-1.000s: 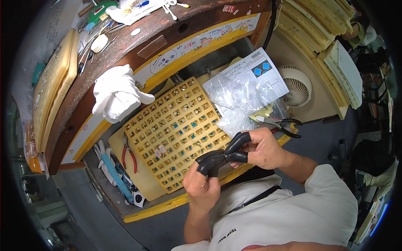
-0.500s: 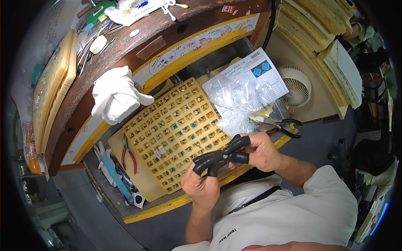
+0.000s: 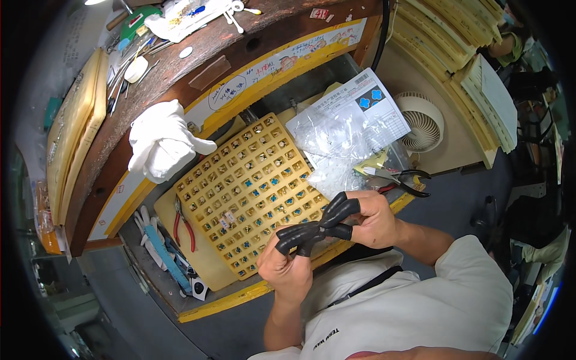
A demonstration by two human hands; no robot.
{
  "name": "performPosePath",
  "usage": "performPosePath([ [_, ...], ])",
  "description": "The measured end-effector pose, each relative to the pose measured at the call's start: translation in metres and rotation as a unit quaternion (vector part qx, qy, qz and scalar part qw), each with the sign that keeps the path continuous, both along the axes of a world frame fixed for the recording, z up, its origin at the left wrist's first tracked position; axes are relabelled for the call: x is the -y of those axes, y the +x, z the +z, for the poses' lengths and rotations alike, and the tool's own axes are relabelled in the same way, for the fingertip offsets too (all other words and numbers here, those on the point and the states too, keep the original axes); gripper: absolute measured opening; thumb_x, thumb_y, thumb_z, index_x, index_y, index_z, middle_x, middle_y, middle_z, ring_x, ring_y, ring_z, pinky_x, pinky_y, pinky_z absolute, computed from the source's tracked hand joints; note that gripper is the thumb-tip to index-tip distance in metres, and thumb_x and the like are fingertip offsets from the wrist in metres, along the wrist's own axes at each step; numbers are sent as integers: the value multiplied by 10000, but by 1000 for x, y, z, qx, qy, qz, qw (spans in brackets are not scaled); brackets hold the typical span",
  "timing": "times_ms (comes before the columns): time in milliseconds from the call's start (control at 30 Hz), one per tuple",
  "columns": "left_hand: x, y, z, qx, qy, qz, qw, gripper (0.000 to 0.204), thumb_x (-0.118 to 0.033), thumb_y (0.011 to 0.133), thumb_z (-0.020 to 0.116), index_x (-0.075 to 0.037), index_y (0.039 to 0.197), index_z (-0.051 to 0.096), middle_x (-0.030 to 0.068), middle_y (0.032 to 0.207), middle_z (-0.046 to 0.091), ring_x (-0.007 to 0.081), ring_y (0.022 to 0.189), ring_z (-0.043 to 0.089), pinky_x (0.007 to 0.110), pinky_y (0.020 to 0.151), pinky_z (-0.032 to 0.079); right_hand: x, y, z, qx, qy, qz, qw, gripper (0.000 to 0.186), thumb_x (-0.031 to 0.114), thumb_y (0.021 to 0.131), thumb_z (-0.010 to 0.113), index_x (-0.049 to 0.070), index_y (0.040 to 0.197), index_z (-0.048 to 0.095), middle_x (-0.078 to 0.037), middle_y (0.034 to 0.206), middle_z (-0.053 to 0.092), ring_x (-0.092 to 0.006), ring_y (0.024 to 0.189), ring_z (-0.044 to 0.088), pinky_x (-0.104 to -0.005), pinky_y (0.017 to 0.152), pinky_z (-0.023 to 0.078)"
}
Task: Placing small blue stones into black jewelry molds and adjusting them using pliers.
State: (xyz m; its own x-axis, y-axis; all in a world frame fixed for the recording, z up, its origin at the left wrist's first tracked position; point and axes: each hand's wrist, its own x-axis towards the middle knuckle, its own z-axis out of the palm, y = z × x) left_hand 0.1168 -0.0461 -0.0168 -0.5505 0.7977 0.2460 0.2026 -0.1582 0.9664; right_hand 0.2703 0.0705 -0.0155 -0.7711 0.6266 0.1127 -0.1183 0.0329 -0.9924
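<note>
My left hand (image 3: 285,261) and my right hand (image 3: 373,221) meet over the near right part of the yellow tray. Black rubber finger cots cover the thumb and forefinger of each hand. The fingers of both hands are pinched together, tip to tip, around a tiny piece that they almost wholly hide. Beneath lies the yellow compartment tray (image 3: 231,157), whose square pockets hold many small metal pieces, several with blue four-petal faces. A small pale tag sits among the pockets.
Red-handled pliers (image 3: 185,227) lie left of the tray. Right of it are clear plastic bags (image 3: 336,174), a printed sheet (image 3: 354,114), black-handled pliers (image 3: 402,177) and a white fan (image 3: 422,123). A white cloth (image 3: 162,141) hangs at the bench edge (image 3: 99,174).
Both hands stay together with nearly the same pinch. The small silvery piece glimpsed between the fingertips is now mostly covered. The view has shifted slightly.
</note>
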Motion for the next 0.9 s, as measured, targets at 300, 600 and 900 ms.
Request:
performPosePath([
  [300, -4, 2, 0, -66, 34, 5, 997, 260, 197, 679, 679, 49, 890, 701, 134, 840, 678, 203, 739, 635, 253, 656, 480, -2, 1, -6, -58, -206, 39, 976, 210, -67, 895, 645, -61, 1102, 615, -116, 991, 677, -197, 914, 690, -322, 849, 579],
  [600, 2, 7, -3, -117, -4, 25, 993, 212, 183, 702, 710, 58, 872, 684, 140, 823, 678, 221, 720, 632, 274, 661, 494, 11, -5, -12, -76, -314, 15, 946, 200, -99, 874, 631, -36, 1040, 540, -111, 998, 636, -183, 911, 673, -322, 799, 595],
  [900, 14, 1, -8, 178, -5, 72, 981, 160, 74, 890, 635, 66, 1023, 547, 246, 1006, 680, 280, 826, 715, 400, 742, 616, -28, 73, 22, 213, 412, -218, 858, 180, 13, 676, 735, -8, 827, 639, -134, 921, 604, -316, 911, 594, -388, 787, 488],
])
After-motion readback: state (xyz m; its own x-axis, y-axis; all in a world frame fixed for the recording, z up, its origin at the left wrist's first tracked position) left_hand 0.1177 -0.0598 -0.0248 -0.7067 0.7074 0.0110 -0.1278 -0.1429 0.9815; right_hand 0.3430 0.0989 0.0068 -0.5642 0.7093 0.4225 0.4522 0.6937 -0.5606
